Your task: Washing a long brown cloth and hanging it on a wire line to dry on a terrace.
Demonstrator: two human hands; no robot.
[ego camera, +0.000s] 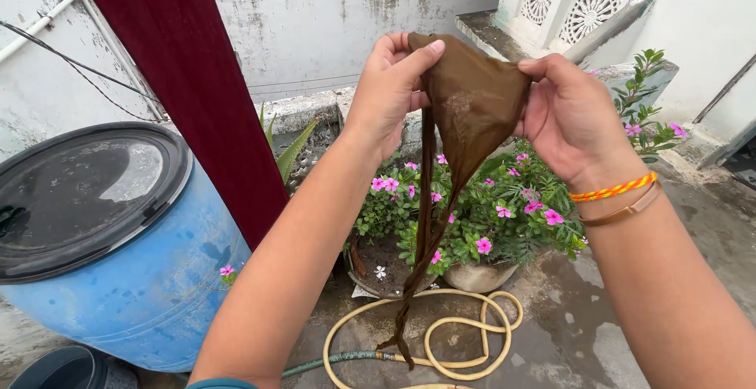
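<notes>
The wet grey concrete floor (567, 334) carries a big blue plastic barrel with a black lid (118, 279), a coiled yellow rubber hose (465, 334), and round stone pots of pink-flowered plants (480, 275).

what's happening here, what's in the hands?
A person holds a wet-looking brown cloth up in the air with both hands: left hand and right hand each pinch its top edge, and its twisted tail hangs down. Below are pink-flowered potted plants, a coiled hose and a blue barrel.
</notes>
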